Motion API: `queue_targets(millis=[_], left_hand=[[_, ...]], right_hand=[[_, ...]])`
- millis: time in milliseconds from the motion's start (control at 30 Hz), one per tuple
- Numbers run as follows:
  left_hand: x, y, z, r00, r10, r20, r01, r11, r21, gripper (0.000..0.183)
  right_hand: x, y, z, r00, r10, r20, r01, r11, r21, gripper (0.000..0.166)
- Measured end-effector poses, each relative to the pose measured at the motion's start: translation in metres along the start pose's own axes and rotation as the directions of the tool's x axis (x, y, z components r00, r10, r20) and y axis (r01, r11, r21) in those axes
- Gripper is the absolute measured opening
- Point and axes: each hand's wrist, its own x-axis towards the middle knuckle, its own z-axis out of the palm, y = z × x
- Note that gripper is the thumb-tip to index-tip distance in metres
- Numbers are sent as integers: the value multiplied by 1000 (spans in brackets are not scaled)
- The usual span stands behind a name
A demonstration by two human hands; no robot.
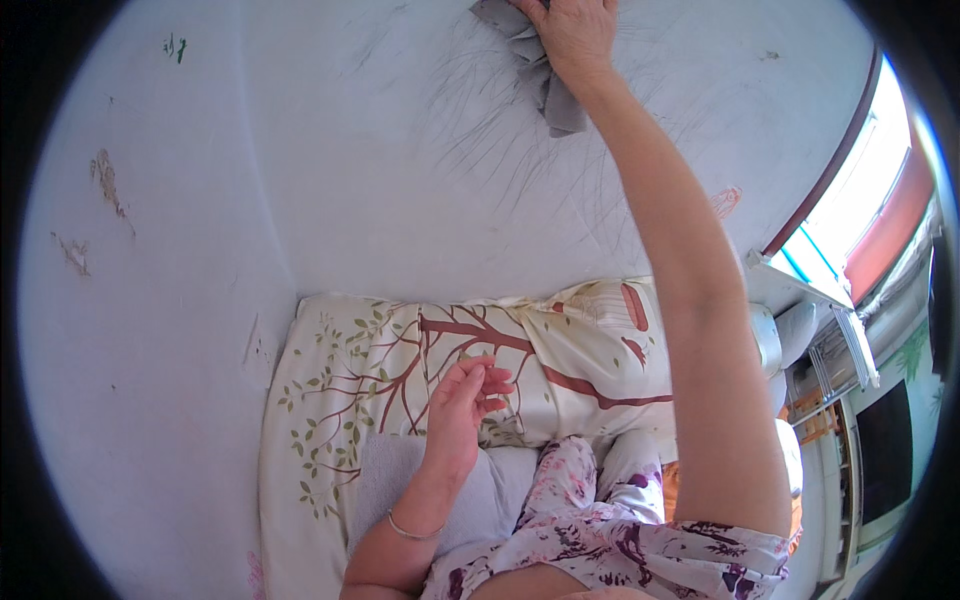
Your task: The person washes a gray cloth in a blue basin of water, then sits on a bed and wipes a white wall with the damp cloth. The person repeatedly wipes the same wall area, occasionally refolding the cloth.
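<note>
At the top of the head view, my right hand presses a crumpled grey cloth against a white wall. Many thin dark scribbled lines surround the cloth on the wall. The fingertips are cut off by the picture's upper edge. My left hand, with a bracelet at its wrist, hangs in front of me with its fingers loosely curled and nothing in them. Beneath it lies a cream cover printed with a brown tree and green leaves.
A folded light grey towel or blanket lies beside my legs on the bed. Brown scuffs and a green mark show on the left wall. At right are a window, a white shelf and a dark screen.
</note>
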Motion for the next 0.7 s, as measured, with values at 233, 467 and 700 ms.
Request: queue_targets(millis=[233,467,700], left_hand=[[1,-1,-3,1000,6,11,-5,1000,-20,22],[1,5,-1,1000,-12,7,12,1000,-25,21],[-1,4,-6,1000,11,-2,-11,999,-47,21]], right_hand=[[-73,-68,1,943,-236,235,202,966,160,81],[-60,-60,7,953,-258,157,236,961,144,80],[43,19,0,999,32,20,-30,998,-63,68]])
